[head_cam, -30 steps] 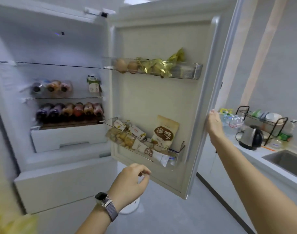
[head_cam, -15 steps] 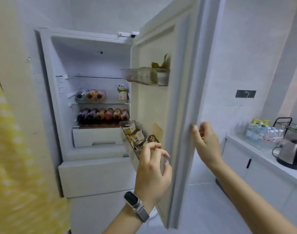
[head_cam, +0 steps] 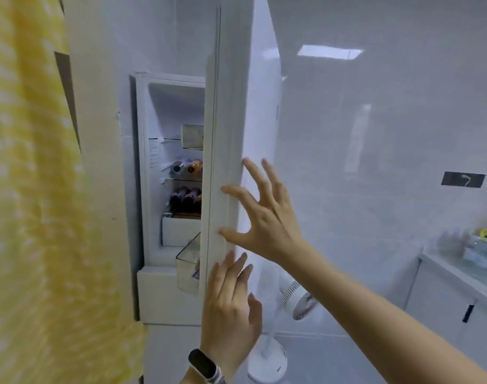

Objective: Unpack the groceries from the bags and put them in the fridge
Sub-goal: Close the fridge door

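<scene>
Fridge door point(head_cam: 222, 151) stands nearly edge-on to the view, swung most of the way toward the cabinet, a narrow gap left open.

Right hand point(head_cam: 267, 214): fingers spread wide, holding nothing; thumb and forefinger tips touch the door's outer edge, palm facing the door's outer face. Left hand point(head_cam: 231, 303): flat, fingers straight and together, empty, laid against the lower part of the same edge. A dark watch point(head_cam: 206, 367) on that wrist.

Step in hand, as I judge it: shutting the door. To do it well, press with flat palms on the outer face, not on the edge, so no fingertip sits where the seal meets the cabinet. Push evenly and slowly; the clear door bin point(head_cam: 188, 261) juts inward low down and should go in without knocking the shelves.

Groceries are already inside: through the gap, bottles point(head_cam: 185, 199) lying on their sides, caps outward, dark ones on the lower glass shelf, two more on the shelf above, a pale carton higher up. White drawer point(head_cam: 180, 228) beneath them. No bags in view.

Materials: door glossy white, smooth, with a ribbed pale gasket strip along its edge. Walls glossy tile, reflecting a ceiling light. Blurred yellow patterned fabric point(head_cam: 37, 189) fills the left. A white standing fan point(head_cam: 297, 300) sits behind the door, on the floor.
</scene>
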A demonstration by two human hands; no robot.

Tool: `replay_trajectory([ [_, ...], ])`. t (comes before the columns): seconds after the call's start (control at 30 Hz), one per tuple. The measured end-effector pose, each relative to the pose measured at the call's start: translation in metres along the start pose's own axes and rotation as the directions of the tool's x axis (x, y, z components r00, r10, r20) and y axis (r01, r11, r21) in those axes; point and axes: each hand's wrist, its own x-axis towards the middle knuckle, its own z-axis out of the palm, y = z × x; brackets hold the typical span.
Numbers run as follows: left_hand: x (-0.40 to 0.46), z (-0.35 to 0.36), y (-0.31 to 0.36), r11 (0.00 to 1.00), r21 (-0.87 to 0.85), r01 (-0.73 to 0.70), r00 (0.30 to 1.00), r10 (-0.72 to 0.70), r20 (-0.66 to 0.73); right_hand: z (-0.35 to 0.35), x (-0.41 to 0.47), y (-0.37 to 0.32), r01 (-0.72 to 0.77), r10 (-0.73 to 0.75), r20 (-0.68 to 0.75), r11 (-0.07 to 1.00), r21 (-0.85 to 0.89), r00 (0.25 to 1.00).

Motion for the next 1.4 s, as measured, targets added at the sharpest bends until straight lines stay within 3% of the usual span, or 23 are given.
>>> replay_trajectory([
  [0.27,0.004,-0.007,-0.085,0.898,0.42,0.13,0.97,-0.202,0.133,0.069,0.073,-0.036,0.34,-0.326,0.123,0.933,-0.119,0.937],
  [0.37,0.012,-0.008,-0.121,0.845,0.499,0.192,0.946,-0.295,0.135,0.101,0.1,-0.044,0.402,-0.382,0.141,0.903,-0.154,0.913],
  [0.6,0.043,-0.007,-0.218,0.793,0.566,0.225,0.924,-0.358,0.133,0.189,0.165,-0.062,0.512,-0.5,0.109,0.83,-0.22,0.859],
  [0.93,0.119,0.037,-0.349,0.744,0.614,0.263,0.859,-0.471,0.202,0.33,0.249,-0.064,0.479,-0.445,0.178,0.798,-0.366,0.878],
  [1.17,0.168,0.079,-0.426,0.807,0.512,0.295,0.858,-0.459,0.229,0.419,0.287,-0.036,0.455,-0.389,0.238,0.775,-0.437,0.89],
  [1.4,0.193,0.108,-0.465,0.871,0.405,0.28,0.868,-0.41,0.281,0.458,0.3,-0.015,0.468,-0.356,0.315,0.766,-0.441,0.88],
])
